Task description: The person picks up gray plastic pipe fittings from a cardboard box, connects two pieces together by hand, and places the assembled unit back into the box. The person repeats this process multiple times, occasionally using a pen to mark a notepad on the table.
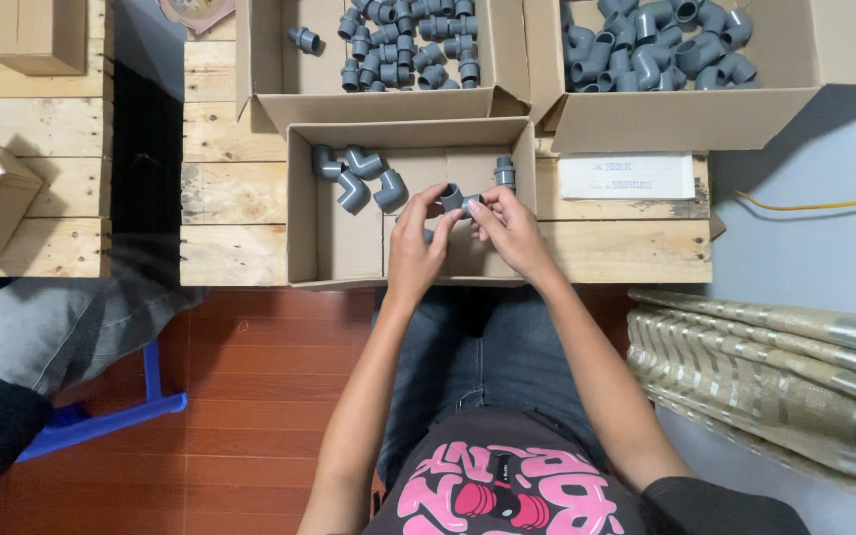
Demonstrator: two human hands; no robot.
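My left hand (416, 243) and my right hand (509, 230) meet over a shallow cardboard box (301, 213), fingers closed together on a grey plastic pipe fitting (456, 198). Which hand grips which part of it I cannot tell. Inside the box lie three joined grey elbow fittings (357, 176) at the left and a single grey coupling (504, 170) standing at the right, close to my right hand.
Two larger cardboard boxes sit behind: one with small grey couplings (403, 45), one with grey elbows (661, 45). A white packet (626, 176) lies on the wooden pallet table (230, 139). Another person's leg (42, 337) and a blue stool (101, 421) are at left; rolled fabric (775, 367) at right.
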